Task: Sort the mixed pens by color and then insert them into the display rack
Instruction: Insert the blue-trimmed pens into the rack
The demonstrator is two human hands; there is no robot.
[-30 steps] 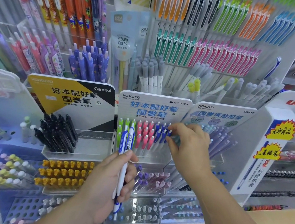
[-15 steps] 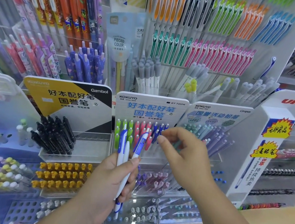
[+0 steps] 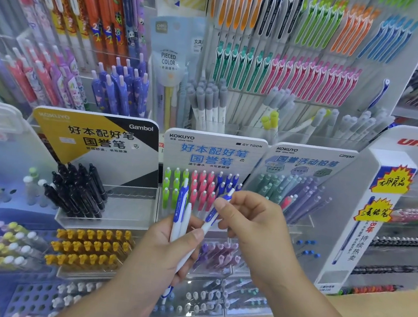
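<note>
Gripping blue-and-white pens (image 3: 181, 209) upright in the left hand (image 3: 161, 255), low in front of the KOKUYO rack (image 3: 213, 156); pinching another tilted pen (image 3: 212, 216) in the right hand (image 3: 251, 229), just before that rack.

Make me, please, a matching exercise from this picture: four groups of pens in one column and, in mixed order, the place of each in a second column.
Column one
1. black pens
2. green pens
3. upright blue-and-white pens
4. tilted blue-and-white pen

Column two
A. pinched by the fingers of the right hand
B. under the Gambol sign
C. gripped in the left hand
D. at the left end of the middle KOKUYO rack

Pairs: 1-B, 2-D, 3-C, 4-A
</note>
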